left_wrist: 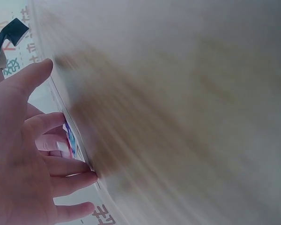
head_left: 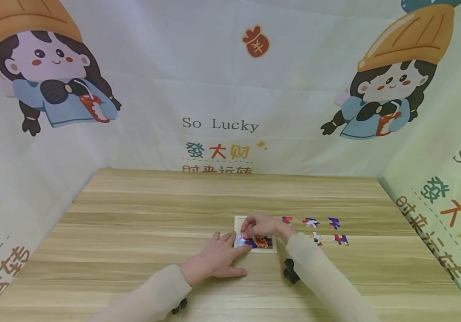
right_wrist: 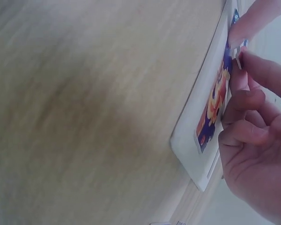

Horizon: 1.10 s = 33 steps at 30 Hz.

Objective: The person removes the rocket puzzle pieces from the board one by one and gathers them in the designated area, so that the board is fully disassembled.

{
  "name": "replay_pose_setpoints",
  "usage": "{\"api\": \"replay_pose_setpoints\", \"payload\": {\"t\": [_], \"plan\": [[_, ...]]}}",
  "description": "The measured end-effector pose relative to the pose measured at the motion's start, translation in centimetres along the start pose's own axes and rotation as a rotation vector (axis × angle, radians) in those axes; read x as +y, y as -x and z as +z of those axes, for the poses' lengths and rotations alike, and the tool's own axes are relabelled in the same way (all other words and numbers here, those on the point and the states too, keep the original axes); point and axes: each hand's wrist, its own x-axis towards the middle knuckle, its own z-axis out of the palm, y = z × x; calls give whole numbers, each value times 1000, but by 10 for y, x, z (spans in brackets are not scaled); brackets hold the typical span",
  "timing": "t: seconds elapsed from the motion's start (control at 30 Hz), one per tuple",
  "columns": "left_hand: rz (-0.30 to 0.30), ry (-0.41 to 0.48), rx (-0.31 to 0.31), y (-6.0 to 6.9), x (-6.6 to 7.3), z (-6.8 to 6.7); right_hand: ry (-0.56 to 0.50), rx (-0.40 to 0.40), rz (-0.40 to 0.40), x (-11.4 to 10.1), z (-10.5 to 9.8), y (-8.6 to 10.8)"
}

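Observation:
A jigsaw board with a pale frame lies on the wooden table, its lower part filled with a purple and orange picture. My left hand has its fingers spread at the frame's left edge, the fingertips touching it. Over the board's left side, my right hand pinches a small jigsaw piece between thumb and finger, low against the picture. The fingers cover much of that piece. In the left wrist view, the left hand hides most of the board.
Several loose jigsaw pieces lie in rows to the right of the board, one partly behind the right sleeve. The wooden table stretches around them. A printed cloth hangs behind the table and along its sides.

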Motion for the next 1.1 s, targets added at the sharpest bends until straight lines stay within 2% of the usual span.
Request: {"api": "replay_pose_setpoints", "payload": {"t": [0.23,0.43,0.57,0.73,1.1], "plan": [[3,5,-1,0,0,0,-54,29,14,1,-2,1],[-2,-13,1,-1,0,0,-60,50,-42,7,-12,5],[-5,-20,-3,0,1,0,-81,81,-45,13,-20,9],[-6,-16,-4,-1,0,0,-93,77,-43,17,-30,19],[-10,4,-16,0,0,-1,-14,48,-92,31,-47,50]]}}
